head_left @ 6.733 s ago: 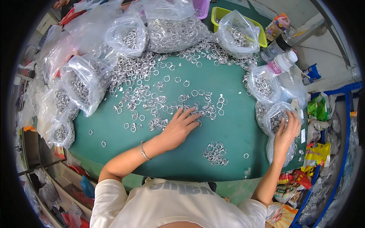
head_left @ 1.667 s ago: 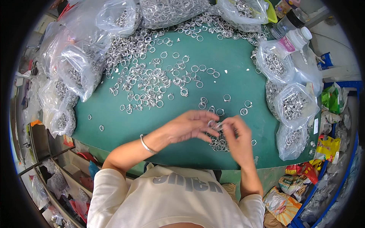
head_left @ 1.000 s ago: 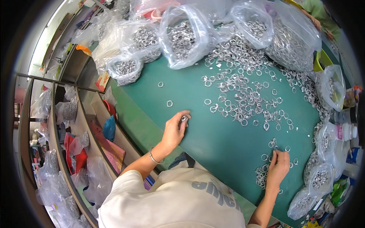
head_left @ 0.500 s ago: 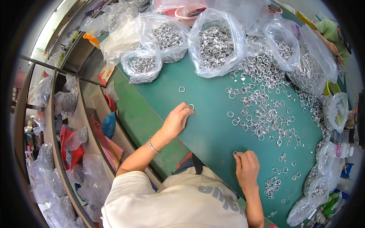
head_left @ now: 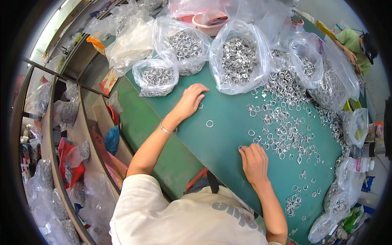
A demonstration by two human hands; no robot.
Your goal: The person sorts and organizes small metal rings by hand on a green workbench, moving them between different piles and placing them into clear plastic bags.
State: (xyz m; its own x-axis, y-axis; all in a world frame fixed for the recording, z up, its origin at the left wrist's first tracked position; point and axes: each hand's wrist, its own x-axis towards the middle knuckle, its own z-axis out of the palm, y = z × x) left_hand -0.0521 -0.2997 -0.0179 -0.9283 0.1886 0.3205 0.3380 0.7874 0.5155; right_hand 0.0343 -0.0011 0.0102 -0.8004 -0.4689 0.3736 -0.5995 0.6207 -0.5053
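Note:
Above the green table, my left hand reaches toward the small bag of rings, its fingers stretched out and the thumb apart. Right by its thumb a silver metal ring lies on the table, partly beside the hand. Another loose ring lies alone a little nearer to me. My right hand is closed, with a small metal ring pinched between thumb and fingertips. To its right spreads a scattered heap of similar rings.
Clear plastic bags full of metal parts, a small one and a large one, stand along the far side. A pink basin sits behind them. Shelves with bagged parts are at left. Another person is at the far right.
My left hand has let go of a ring, which now lies alone, and moved farther away to the other loose ring. My right hand has shifted left and away from me with its ring.

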